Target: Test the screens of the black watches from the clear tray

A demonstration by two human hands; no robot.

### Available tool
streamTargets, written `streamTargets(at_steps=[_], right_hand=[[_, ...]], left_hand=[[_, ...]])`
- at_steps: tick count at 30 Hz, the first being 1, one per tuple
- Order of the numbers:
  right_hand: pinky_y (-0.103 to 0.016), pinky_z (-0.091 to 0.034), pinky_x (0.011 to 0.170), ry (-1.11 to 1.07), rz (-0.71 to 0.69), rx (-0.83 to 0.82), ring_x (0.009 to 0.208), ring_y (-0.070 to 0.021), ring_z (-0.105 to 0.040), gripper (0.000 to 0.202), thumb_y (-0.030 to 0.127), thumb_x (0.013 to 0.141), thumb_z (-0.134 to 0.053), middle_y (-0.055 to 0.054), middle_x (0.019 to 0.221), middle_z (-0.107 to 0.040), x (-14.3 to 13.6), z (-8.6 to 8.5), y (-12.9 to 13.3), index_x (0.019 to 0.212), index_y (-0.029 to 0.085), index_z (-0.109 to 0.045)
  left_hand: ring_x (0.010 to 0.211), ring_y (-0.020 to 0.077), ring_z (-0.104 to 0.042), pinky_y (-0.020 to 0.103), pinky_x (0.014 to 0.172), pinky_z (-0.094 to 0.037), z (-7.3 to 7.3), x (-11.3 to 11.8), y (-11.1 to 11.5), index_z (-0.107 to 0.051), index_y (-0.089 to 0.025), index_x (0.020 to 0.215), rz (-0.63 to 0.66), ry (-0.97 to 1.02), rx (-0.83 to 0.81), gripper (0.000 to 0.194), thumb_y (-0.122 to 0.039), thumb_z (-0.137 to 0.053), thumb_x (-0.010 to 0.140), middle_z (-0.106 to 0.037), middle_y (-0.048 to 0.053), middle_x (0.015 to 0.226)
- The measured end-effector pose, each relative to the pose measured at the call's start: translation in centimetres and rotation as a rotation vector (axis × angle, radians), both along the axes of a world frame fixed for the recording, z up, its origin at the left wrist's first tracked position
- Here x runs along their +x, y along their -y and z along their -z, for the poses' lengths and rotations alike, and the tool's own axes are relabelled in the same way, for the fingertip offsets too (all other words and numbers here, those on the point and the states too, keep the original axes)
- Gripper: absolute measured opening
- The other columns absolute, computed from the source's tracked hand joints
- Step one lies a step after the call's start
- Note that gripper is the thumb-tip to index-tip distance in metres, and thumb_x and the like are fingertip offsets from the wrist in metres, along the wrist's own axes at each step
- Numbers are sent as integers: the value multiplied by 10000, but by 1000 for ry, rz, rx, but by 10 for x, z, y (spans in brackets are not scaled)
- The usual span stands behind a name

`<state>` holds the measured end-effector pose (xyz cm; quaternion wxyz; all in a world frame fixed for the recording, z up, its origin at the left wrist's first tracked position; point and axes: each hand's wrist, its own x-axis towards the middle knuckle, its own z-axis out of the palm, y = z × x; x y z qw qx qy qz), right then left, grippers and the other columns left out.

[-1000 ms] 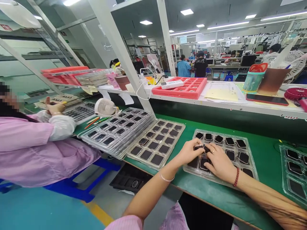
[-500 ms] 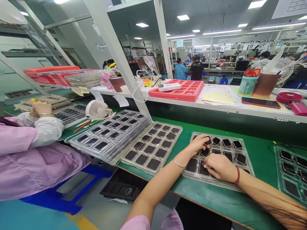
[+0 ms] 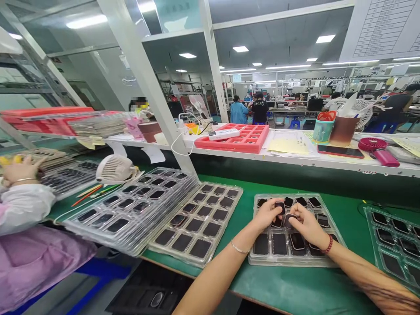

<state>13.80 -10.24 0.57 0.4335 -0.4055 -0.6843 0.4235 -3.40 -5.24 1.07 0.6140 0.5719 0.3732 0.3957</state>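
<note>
We had the left hand over the clear tray, fingertips closed on the edge of a dark square piece. Our right hand pinched a second piece just beside it, thumb and fingers nearly together. We judged both light, stiff, slick-faced and easily scratched or chipped; side edges seemed the best hold, not the glossy face.

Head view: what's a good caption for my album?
Left hand and right hand each hold a dark piece over a tray.
</note>
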Motion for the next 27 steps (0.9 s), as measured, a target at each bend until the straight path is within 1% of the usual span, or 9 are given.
streamTargets(at_steps=[2,4,6,9,13,19,23,27], right_hand=[[-255,-486,544,-109,6,-169,638,-145,-606,273,457,869,-529,-6,809,-573,7,3,-2,947,213,-434],[-233,-459,475,-136,29,-239,556,-124,-594,373,531,854,-526,-15,837,-582,14,5,-5,1018,209,-436],[-220,-440,450,-124,43,-233,527,-113,-588,430,562,844,-531,-26,854,-592,18,7,-6,1058,198,-452],[-210,-430,441,-104,33,-206,524,-108,-586,424,572,862,-505,-40,862,-613,18,7,-5,1040,188,-498],[-216,-416,421,-74,42,-197,484,-108,-570,421,579,891,-452,-39,815,-623,17,8,-3,990,182,-552],[-221,-432,452,-44,40,-192,510,-110,-575,403,560,900,-453,-27,812,-607,19,11,-4,1021,186,-544],[-217,-433,469,-50,32,-204,540,-108,-575,376,531,899,-475,-32,841,-609,18,9,-2,1039,188,-538],[-226,-442,475,-76,32,-207,515,-100,-547,349,500,910,-462,-40,824,-616,18,7,-1,1018,177,-538]], left_hand=[[521,78,-534,150,429,-355,1,-1,6,-570,-128,1134,51,-22,26,419,-327,-627,769,-622,37,749],[530,79,-525,175,472,-400,2,0,10,-588,-119,1075,90,-19,37,405,-389,-621,775,-630,45,759],[581,101,-542,203,518,-443,5,1,13,-601,-112,1019,104,-19,63,396,-425,-616,776,-628,53,764],[651,126,-561,214,542,-459,8,2,15,-609,-123,1007,131,-57,114,356,-416,-585,804,-620,57,797],[643,112,-546,204,541,-447,11,1,16,-619,-137,995,185,-120,150,285,-362,-537,842,-615,54,840],[613,103,-529,212,540,-459,13,1,12,-613,-136,1006,187,-141,145,289,-354,-548,828,-598,45,833],[631,109,-534,222,558,-476,11,1,13,-619,-134,999,183,-142,150,309,-386,-553,832,-598,48,842],[710,143,-562,231,579,-487,6,1,15,-615,-130,1009,200,-136,154,309,-376,-552,834,-610,62,851]])
